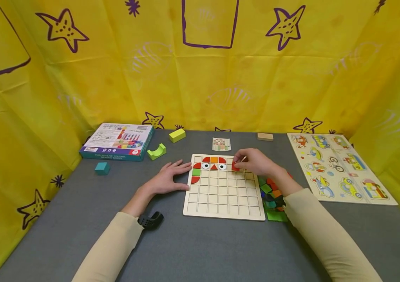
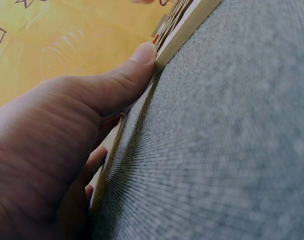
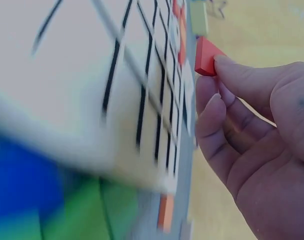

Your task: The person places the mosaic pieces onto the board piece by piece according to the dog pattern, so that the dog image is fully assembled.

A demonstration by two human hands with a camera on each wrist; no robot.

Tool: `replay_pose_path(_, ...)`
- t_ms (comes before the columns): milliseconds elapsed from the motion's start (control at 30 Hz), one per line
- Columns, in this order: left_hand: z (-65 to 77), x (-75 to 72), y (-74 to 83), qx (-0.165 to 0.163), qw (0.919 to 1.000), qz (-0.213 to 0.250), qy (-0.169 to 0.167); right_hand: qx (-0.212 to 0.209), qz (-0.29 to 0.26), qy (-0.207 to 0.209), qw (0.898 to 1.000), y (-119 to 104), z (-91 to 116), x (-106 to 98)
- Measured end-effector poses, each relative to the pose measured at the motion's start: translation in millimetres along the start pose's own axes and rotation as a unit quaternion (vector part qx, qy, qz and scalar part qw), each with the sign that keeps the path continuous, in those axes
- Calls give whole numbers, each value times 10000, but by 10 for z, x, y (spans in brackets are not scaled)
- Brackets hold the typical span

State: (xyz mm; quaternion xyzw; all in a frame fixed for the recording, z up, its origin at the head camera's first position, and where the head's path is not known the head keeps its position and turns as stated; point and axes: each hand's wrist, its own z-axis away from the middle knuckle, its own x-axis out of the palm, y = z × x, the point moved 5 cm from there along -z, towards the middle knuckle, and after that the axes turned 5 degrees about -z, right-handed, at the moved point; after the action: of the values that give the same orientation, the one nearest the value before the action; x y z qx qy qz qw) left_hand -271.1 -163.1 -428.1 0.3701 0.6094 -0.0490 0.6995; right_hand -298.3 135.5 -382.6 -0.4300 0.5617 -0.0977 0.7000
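A pale wooden grid board (image 1: pixel 226 196) lies on the table, with red, orange and green tiles and two eye tiles along its top left. My left hand (image 1: pixel 168 178) rests at the board's left edge, fingers extended; in the left wrist view the thumb (image 2: pixel 142 52) touches that edge. Over the upper right of the grid, my right hand (image 1: pixel 254 161) pinches a red tile (image 3: pixel 206 57) between thumb and finger. In the right wrist view the tile is held off the board's surface. Its full outline is partly hidden by the fingertips.
Loose coloured tiles (image 1: pixel 270 196) lie heaped right of the board, partly under my right forearm. A small pattern card (image 1: pixel 221 144) sits behind it. A picture puzzle board (image 1: pixel 341 172) is at right; a toy box (image 1: pixel 116 141), teal cube (image 1: pixel 102 168), green arch (image 1: pixel 156 151) and yellow block (image 1: pixel 177 135) stand left.
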Motion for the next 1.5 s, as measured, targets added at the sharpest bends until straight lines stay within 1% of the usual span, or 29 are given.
replay_pose_path(100,9,-19,30,93,9999,-21,41,-132,-97,-157,9997,-109,-89,140)
replay_pose_path(200,15,-31,48,148,9999,-20,73,-256,-2,-273,9993,-187,-147,250)
replay_pose_path(367,19,-34,55,134,9999,8,54,-118,248,-320,9991,-216,-204,369)
replay_pose_path(500,22,-33,50,107,9999,32,34,-6,404,-356,9985,-224,-215,419)
replay_pose_path(667,23,-29,42,162,9999,27,43,-63,583,-313,9978,-251,-200,429)
replay_pose_path(800,29,-36,44,192,9998,22,55,-126,540,-287,9980,-257,-175,402)
replay_pose_path(933,28,-30,47,178,9998,7,47,-193,307,-241,9991,-220,-109,306)
replay_pose_path(1033,22,-21,52,161,9999,15,51,-95,194,-140,9997,-143,-26,165)
replay_pose_path(1167,16,-11,42,98,9999,47,54,136,298,15,9995,22,112,-76)
replay_pose_path(1300,11,-2,21,43,10000,35,41,257,416,156,9987,204,296,-312)
replay_pose_path(1500,24,-11,29,69,10000,13,58,564,506,253,9968,450,578,-581)
